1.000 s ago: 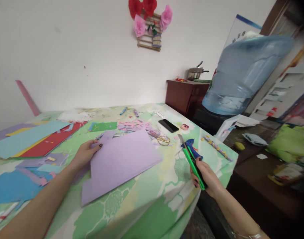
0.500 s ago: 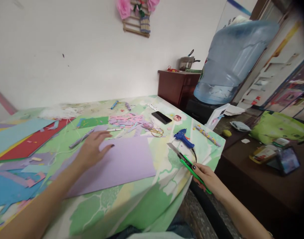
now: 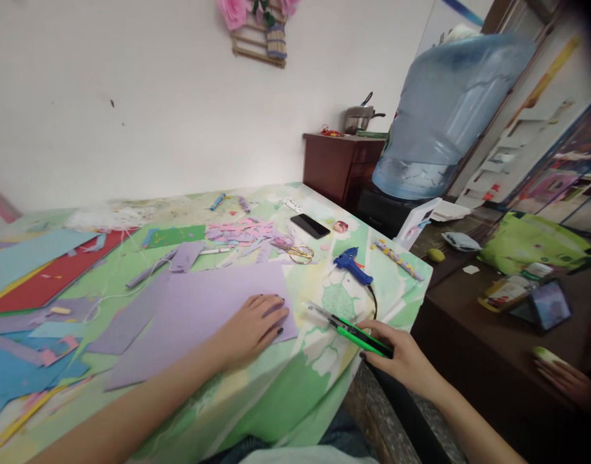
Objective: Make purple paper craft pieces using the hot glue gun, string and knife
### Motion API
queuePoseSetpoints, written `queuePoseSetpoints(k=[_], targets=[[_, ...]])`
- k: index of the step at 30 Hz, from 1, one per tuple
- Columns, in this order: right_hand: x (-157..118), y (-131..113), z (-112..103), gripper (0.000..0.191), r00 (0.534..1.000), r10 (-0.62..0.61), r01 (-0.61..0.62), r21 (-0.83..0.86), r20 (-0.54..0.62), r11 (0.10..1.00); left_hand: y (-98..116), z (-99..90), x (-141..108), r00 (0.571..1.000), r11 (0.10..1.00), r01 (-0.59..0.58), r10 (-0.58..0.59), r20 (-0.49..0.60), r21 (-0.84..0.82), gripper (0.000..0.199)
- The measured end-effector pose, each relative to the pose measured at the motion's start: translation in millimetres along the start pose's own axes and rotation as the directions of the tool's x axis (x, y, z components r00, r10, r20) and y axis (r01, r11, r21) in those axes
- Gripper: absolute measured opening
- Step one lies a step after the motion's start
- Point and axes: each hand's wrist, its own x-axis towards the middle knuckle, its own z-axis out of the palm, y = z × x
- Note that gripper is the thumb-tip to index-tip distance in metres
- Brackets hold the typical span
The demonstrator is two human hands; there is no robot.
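My left hand [image 3: 256, 325] lies flat on the right part of a purple foam sheet [image 3: 198, 303], its fingers stretched towards the sheet's right edge. In my right hand [image 3: 396, 354] is a green utility knife [image 3: 356, 336], held just off the table's front edge with the blade out, pointing left towards the sheet. Beyond the knife lies a blue hot glue gun [image 3: 353, 265] with its black cord trailing down. Gold-handled scissors [image 3: 300, 254] rest behind the sheet, near a pile of pink and purple paper strips [image 3: 242, 232].
A black phone [image 3: 310, 225] and a yellow-purple wrapped stick [image 3: 396, 259] lie at the right. Red [image 3: 58, 277] and blue sheets [image 3: 24, 364] cover the left side. A large water bottle [image 3: 450, 116] stands beyond the table. Another person's hand [image 3: 566, 377] shows at far right.
My left hand has moved right and down onto the purple sheet. The knife in my right hand has swung flatter, its blade now closer to the sheet. Another person's hand has appeared at far right.
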Motion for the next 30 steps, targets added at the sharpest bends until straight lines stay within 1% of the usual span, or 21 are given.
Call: queuePoseSetpoints(k=[2,5,8,10,12,15,18,20,22,24,26,30], targets=[[0.4,-0.6,-4.0,0.034,0.999,-0.012,0.011,-0.021,-0.046,1.000,3.0,-0.3,3.6,1.000,1.000,-0.008,0.008,-0.029,-0.024,0.029],[0.4,2.7,-8.8,0.034,0.994,-0.002,-0.002,-0.039,-0.108,0.999,10.0,-0.7,6.7,0.999,0.987,-0.015,0.010,-0.030,-0.158,0.019],[-2.5,7.1,-8.8,0.034,0.993,0.009,-0.014,-0.041,-0.120,0.999,16.0,-0.6,9.4,0.999,0.950,0.054,-0.053,0.010,-0.309,0.012],[-4.9,8.6,-6.1,0.034,0.991,0.019,-0.024,-0.037,-0.132,0.999,18.3,0.0,12.2,0.994,0.923,0.113,-0.104,0.043,-0.368,0.005],[-6.2,8.6,-3.2,0.033,0.991,0.026,-0.031,-0.036,-0.129,0.999,19.4,1.1,16.2,0.987,0.902,0.163,-0.144,0.077,-0.400,0.005],[-4.7,7.4,-2.5,0.030,0.995,0.019,-0.023,-0.040,-0.094,0.999,19.1,4.1,25.3,0.973,0.882,0.229,-0.209,0.094,-0.413,0.007],[-1.4,5.9,-8.1,0.030,0.996,0.012,-0.015,-0.025,-0.093,1.000,17.1,5.9,35.9,0.964,0.881,0.262,-0.253,0.077,-0.393,0.007],[0.2,4.8,-13.8,0.031,0.995,0.014,-0.015,-0.013,-0.103,1.000,15.6,4.3,40.5,0.966,0.892,0.257,-0.246,0.079,-0.372,0.006],[0.8,3.7,-19.0,0.031,0.995,0.015,-0.016,-0.014,-0.094,1.000,15.0,0.5,41.3,0.967,0.896,0.253,-0.229,0.109,-0.365,0.002],[0.9,3.1,-21.8,0.032,0.997,0.018,-0.020,-0.023,-0.080,1.000,15.4,-3.5,38.2,0.968,0.892,0.244,-0.203,0.144,-0.381,0.004],[1.0,3.2,-21.3,0.032,0.996,0.018,-0.020,-0.023,-0.083,1.000,16.6,-5.4,33.3,0.973,0.892,0.220,-0.171,0.157,-0.395,0.004],[2.3,3.8,-11.6,0.030,0.996,0.009,-0.008,0.014,-0.090,1.000,18.4,-1.5,26.6,0.981,0.907,0.179,-0.137,0.135,-0.380,0.007]])
